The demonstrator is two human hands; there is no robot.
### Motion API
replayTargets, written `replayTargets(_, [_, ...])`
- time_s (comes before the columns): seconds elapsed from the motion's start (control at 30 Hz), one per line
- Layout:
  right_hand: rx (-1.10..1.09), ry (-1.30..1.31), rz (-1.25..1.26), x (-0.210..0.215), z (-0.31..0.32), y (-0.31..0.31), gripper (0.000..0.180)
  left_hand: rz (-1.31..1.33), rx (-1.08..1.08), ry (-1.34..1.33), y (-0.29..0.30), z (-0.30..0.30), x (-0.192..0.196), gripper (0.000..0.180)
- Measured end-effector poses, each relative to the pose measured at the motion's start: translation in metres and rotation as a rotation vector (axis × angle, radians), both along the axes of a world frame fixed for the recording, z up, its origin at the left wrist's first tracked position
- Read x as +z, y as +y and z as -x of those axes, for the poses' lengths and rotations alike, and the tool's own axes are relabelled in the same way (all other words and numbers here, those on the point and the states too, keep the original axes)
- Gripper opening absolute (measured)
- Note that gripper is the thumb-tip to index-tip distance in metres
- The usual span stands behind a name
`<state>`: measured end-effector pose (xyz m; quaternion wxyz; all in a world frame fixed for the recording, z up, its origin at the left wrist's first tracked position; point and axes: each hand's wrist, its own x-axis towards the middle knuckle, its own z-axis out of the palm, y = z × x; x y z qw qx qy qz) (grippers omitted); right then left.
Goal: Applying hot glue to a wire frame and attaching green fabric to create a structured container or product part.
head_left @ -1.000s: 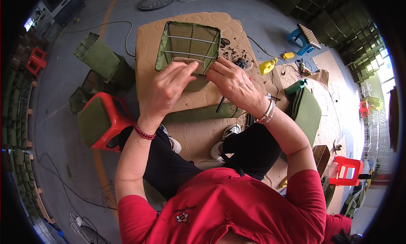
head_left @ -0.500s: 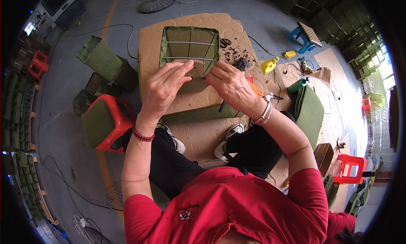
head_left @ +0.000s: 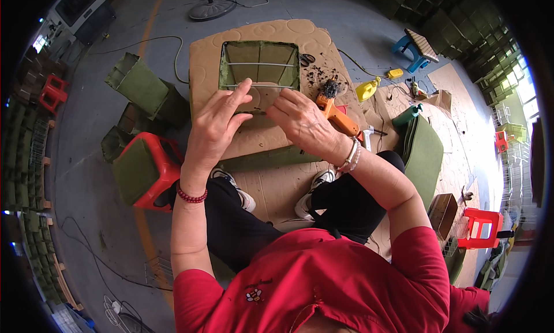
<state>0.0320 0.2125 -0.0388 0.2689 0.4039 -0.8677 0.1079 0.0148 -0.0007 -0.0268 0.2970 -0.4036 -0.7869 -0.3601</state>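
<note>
1. Both hands are up at the near edge of the green fabric box (head_left: 259,67), which sits open-topped on the cardboard-covered bench (head_left: 202,62), right in front of the person.
2. The left hand (head_left: 216,122) is spread, fingers stretched forward, fingertips pressing on the box's near rim by a thin wire bar (a flat press, nothing gripped).
3. The right hand (head_left: 300,122) is curled, its fingertips pinching at the same rim just beside the left; whether it truly holds the fabric I cannot tell.
4. An orange glue gun (head_left: 337,116) lies on the bench, touching the back of the right hand, its blackened tip pointing away.
5. Scissors (head_left: 307,60) rest just past the box's right corner, among dark scraps.
6. To the left, a red stool (head_left: 164,160) carries a green cushion, with more green fabric boxes (head_left: 141,88) on the floor beyond.
7. To the right, a stack of green felt sheets (head_left: 427,154) sits near the person's knee.
</note>
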Motion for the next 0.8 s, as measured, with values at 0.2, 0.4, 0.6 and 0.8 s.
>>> replayTargets(0.2, [0.043, -0.064, 0.147, 0.005, -0.005, 0.001, 0.026, 0.141, -0.026, -0.008, 0.006, 0.002, -0.017, 0.065])
replayTargets(0.4, [-0.017, -0.047, 0.103, -0.003, -0.018, 0.011, 0.032, 0.084, -0.075, -0.128, 0.013, -0.003, -0.018, 0.064])
replayTargets(0.6, [0.01, -0.16, 0.08, 0.01, -0.023, 0.019, 0.031, 0.106, -0.08, -0.098, 0.017, -0.012, -0.018, 0.065])
replayTargets(0.8, [-0.108, -0.116, 0.055, 0.034, -0.044, 0.043, 0.039, 0.114, -0.052, -0.107, 0.012, -0.013, -0.02, 0.064])
